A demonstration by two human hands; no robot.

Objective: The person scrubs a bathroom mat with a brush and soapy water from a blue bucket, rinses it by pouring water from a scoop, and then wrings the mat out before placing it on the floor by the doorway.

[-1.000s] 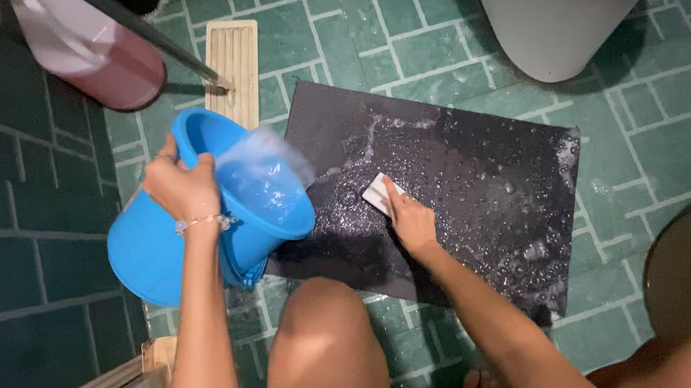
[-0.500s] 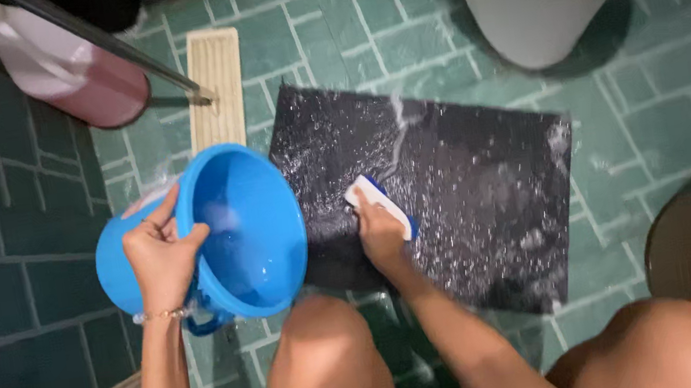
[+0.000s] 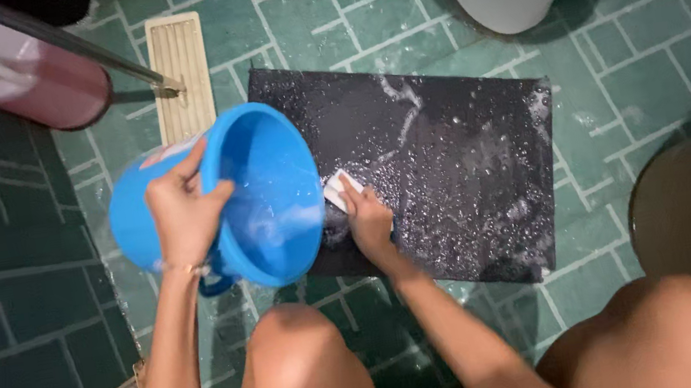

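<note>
One black mat (image 3: 450,170), wet and soapy, lies flat on the green tiled floor (image 3: 610,22). Beside it, the left hand (image 3: 181,212) grips a tilted blue bucket (image 3: 260,192) by its rim. The right hand (image 3: 366,213) presses a small white sponge (image 3: 336,188) onto the mat, fingers curled over it.

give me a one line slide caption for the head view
Left hand tips a blue bucket of water while right hand presses a white sponge on a wet black mat.
</note>
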